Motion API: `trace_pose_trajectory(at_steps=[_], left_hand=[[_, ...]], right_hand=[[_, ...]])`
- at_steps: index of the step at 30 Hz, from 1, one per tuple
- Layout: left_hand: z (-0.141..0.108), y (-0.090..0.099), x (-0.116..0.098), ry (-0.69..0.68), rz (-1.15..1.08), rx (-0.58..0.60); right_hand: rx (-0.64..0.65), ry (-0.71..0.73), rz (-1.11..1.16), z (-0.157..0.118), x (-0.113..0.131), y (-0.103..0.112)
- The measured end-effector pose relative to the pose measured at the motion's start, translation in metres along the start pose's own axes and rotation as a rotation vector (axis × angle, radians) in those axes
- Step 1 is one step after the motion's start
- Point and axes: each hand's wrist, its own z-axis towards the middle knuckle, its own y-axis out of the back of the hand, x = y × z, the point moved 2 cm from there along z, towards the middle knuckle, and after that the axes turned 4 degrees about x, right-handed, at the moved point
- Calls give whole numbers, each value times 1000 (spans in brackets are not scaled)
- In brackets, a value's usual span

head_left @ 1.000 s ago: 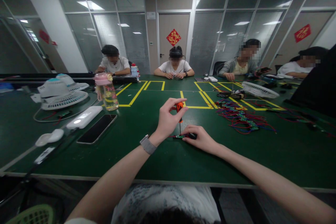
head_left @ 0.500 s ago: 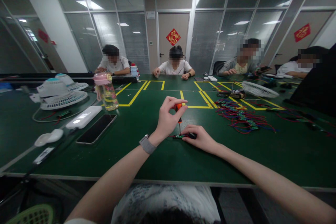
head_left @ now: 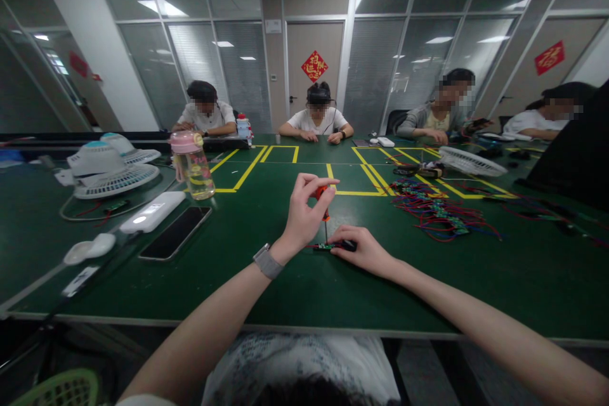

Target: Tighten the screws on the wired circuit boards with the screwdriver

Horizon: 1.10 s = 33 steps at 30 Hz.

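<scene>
My left hand [head_left: 307, 210] is closed around the orange and black handle of a screwdriver [head_left: 323, 203], held upright. The screwdriver's thin shaft points down, its tip at a small green circuit board [head_left: 325, 247] with red and dark wires. My right hand [head_left: 362, 248] rests on the table and pinches the board's right end, where a black part [head_left: 349, 245] shows under the fingers. The exact contact of the tip with the board is too small to make out.
On the right lies a heap of wired circuit boards [head_left: 435, 206]. To the left are a phone [head_left: 176, 233], a white power bank [head_left: 152, 212], a pink-lidded bottle [head_left: 193, 168] and white fans [head_left: 114, 171]. Yellow tape [head_left: 250, 168] marks the green table. Several people sit opposite.
The screwdriver's handle has turned slightly in my left fingers, while my right hand and the board stay put. Across the table, a person's hand has come down onto the tabletop.
</scene>
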Motion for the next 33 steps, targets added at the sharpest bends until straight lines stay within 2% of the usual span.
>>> trace_pose_trajectory(at_steps=[4, 7, 15, 17, 20, 23, 30, 33], left_hand=[[0, -3, 2, 42, -196, 76], [-1, -7, 4, 103, -285, 78], [-1, -1, 0, -29, 64, -28], [0, -1, 0, -14, 22, 0], [0, -5, 2, 47, -156, 54], [-1, -8, 5, 101, -240, 54], [-1, -1, -1, -18, -9, 4], [0, 0, -3, -36, -19, 40]], right_hand=[[3, -5, 0, 0, 0, 0], [8, -7, -4, 0, 0, 0], [10, -16, -4, 0, -3, -1], [14, -20, 1, 0, -2, -1], [15, -19, 10, 0, -2, 0], [14, -17, 9, 0, -1, 0], [4, -7, 0, 0, -2, -1], [2, -6, -3, 0, -3, -1]])
